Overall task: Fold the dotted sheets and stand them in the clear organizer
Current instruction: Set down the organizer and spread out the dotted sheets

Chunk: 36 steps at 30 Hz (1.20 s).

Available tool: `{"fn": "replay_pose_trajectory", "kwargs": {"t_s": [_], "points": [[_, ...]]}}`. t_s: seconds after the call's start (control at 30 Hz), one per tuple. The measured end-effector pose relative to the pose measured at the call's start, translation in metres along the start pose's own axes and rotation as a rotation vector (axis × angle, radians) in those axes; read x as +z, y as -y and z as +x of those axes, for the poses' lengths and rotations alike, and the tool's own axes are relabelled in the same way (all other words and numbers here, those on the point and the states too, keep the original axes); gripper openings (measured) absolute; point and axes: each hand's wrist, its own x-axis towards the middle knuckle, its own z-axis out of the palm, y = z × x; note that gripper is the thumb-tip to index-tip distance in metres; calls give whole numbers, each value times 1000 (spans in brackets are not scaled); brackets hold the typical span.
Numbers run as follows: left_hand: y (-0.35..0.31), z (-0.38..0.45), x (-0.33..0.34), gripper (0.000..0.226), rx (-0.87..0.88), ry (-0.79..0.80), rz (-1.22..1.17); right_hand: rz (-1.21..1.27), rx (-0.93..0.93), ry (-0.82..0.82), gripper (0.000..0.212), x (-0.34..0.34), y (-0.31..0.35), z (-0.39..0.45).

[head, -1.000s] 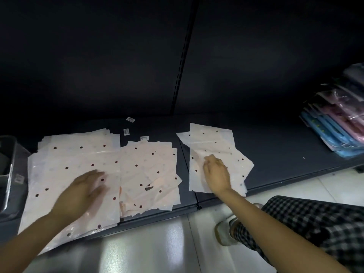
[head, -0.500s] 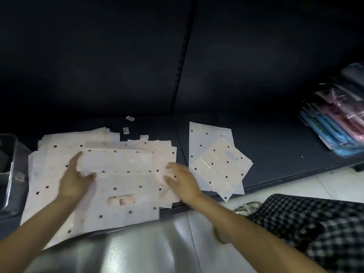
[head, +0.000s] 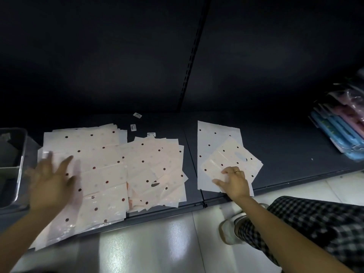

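the dotted sheets lie in three groups on the dark shelf [head: 285,146]: a large pile [head: 84,174] at the left, a fanned middle pile [head: 157,170], and a small right group [head: 218,150] of one flat sheet with a smaller folded sheet [head: 232,162] lying askew on top of it. the right hand [head: 234,182] rests on the near corner of that folded sheet, its fingers [head: 226,171] loosely curled with the tips pressing down; whether they pinch the edge cannot be told. the left hand [head: 51,184] is blurred over the large pile, fingers spread, holding nothing.

the clear organizer [head: 11,166] stands at the far left end of the shelf, just beside the large pile. so the folded sheet, its long axis running diagonally from near-left to far-right, lies well apart from the organizer, with both other piles between. the left hand is much the nearer to the organizer, so a handover or a long reach across seems likely.
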Motion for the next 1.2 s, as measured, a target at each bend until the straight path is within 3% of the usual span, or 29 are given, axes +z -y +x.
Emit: {"fn": "replay_pose_trajectory", "kwargs": {"t_s": [0.03,0.1,0.17,0.3,0.37,0.47,0.57,0.7,0.87,0.97,1.03,1.1,1.13,1.2], "points": [[-2,0,8,54,93,43,10,-18,2,21,39,0,0,1],[-7,0,22,49,213,226,27,1,2,12,28,1,1,3],[-4,-1,39,49,242,357,61,38,7,-12,11,0,0,5],[8,-2,56,66,252,466,132,-59,3,-20,16,-5,-5,7],[11,1,58,71,260,488,160,-17,34,-6,18,-7,-3,7],[14,3,59,82,256,481,185,-4,28,55,37,-7,-2,4],[15,0,61,95,277,490,225,-20,22,33,19,-7,-5,5],[0,-4,52,60,212,439,115,-1,45,-37,16,-15,-3,7],[-58,-16,34,49,351,323,-184,257,-7,-178,19,-33,50,-3],[-104,-30,27,60,328,506,-501,516,-31,-117,19,-35,106,-16],[-127,-41,27,88,296,747,-678,721,52,-20,19,-33,142,-27],[-141,-52,32,112,322,886,-739,1072,181,192,19,-30,171,-41],[-145,-54,37,117,327,878,-758,1260,224,306,15,-30,180,-47],[-148,-54,42,110,280,683,-787,1460,208,424,11,-27,187,-52]]}}
